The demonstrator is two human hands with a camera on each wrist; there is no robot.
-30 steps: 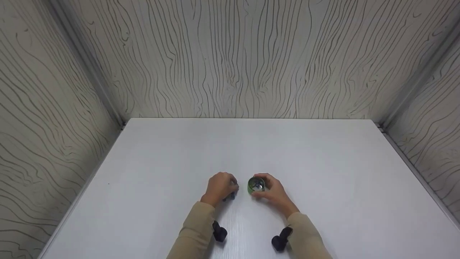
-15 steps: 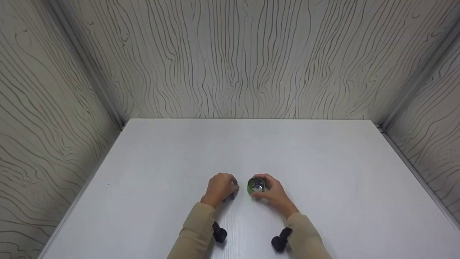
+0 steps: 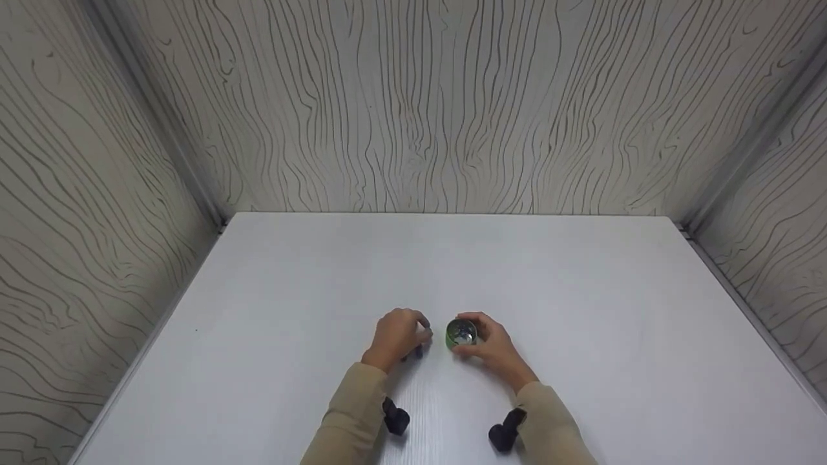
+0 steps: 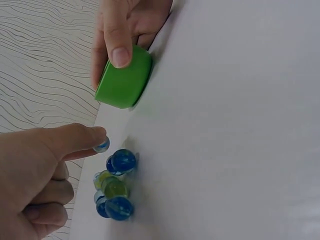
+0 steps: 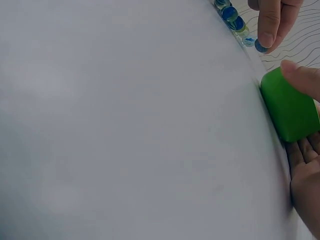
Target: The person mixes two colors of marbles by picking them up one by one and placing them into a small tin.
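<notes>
green cup [image 4: 125, 84] upright, mouth up; right hand [image 3: 497, 347] grips it; left hand [image 3: 395, 336] pinches marble [image 4: 103, 146]

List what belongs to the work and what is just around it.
In use:
green cup, in the right hand
marble pinched by the left hand
other marbles on the white table

Just around:
patterned walls
black wrist devices

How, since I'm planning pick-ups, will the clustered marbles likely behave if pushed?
Being round, the marbles would probably roll across the flat white table. Since they sit bunched, one nudge may scatter several. Their glossy surfaces may feel slippery.
</notes>
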